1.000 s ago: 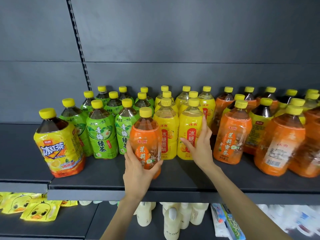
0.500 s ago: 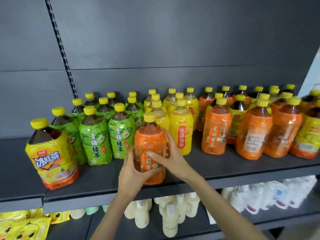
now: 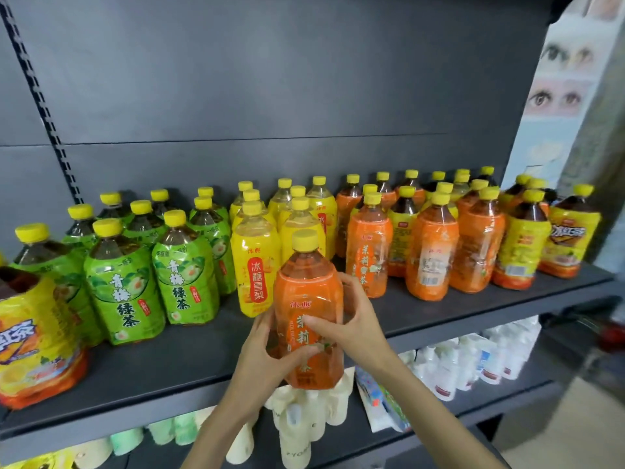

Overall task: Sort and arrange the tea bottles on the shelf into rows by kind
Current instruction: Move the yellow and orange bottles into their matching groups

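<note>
An orange-labelled tea bottle [image 3: 306, 292] with a yellow cap is held upright off the front edge of the dark shelf [image 3: 169, 370]. My left hand [image 3: 267, 360] grips its left side and my right hand [image 3: 351, 319] grips its right side and front. Behind it on the shelf stand green-labelled bottles [image 3: 125, 279] at the left, yellow pear-tea bottles [image 3: 257, 262] in the middle, and orange bottles [image 3: 370, 252] mixed with yellow iced-tea bottles [image 3: 522, 247] at the right. One large yellow iced-tea bottle [image 3: 32, 336] stands at the far left front.
The lower shelf [image 3: 456, 412] holds white and pale green bottles and packets. A slotted upright [image 3: 40, 103] runs up the grey back panel at the left. A poster with eyes [image 3: 558, 96] stands at the right end of the shelving.
My right hand left the yellow bottle and joined the left on the orange bottle. The bottle has come forward and off the shelf edge. The view has swung to the right.
</note>
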`<state>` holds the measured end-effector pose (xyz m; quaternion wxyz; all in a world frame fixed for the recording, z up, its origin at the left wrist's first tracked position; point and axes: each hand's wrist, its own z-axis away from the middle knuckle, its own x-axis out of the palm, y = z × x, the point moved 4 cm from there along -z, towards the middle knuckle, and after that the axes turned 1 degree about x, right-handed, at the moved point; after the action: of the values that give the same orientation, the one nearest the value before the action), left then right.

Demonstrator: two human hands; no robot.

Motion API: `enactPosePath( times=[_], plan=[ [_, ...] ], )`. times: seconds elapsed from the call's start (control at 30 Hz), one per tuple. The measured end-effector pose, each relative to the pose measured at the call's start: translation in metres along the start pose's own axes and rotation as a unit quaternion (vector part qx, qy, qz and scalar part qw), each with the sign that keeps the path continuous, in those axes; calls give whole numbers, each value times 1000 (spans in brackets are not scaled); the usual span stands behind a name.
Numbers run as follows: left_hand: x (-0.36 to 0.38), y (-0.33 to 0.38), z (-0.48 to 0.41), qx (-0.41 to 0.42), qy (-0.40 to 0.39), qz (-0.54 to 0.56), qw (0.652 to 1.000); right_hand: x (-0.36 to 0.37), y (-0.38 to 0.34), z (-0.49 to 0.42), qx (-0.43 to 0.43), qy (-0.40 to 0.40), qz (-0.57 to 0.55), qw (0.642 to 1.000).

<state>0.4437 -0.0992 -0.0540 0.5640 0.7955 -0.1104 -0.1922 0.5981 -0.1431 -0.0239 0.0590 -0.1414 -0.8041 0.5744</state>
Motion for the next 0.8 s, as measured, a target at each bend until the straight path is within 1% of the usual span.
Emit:
enactPosePath(
  times=[0.13,0.3,0.4,0.5,0.57,0.63,0.73,0.8],
  plan=[
    [38,17,-11,23,-66,16,997,-47,-4,6,-7,35,3,999],
    [101,26,-32,35,-85,46,995,-111,-5,7,-21,51,20,998],
    [143,31,-53,49,-59,62,995,-160,0,5,-12,49,24,998],
    [178,39,-77,65,8,59,996,-211,1,4,-6,52,30,998],
    [199,46,-93,78,53,33,995,-243,1,3,-7,55,42,998],
    [221,53,-111,95,86,-15,992,-273,1,2,-9,63,60,996],
    [253,62,-138,114,116,-147,976,-310,2,0,-11,86,77,993],
    [272,65,-152,100,131,-216,962,-327,4,-3,-14,106,78,991]
  ],
)
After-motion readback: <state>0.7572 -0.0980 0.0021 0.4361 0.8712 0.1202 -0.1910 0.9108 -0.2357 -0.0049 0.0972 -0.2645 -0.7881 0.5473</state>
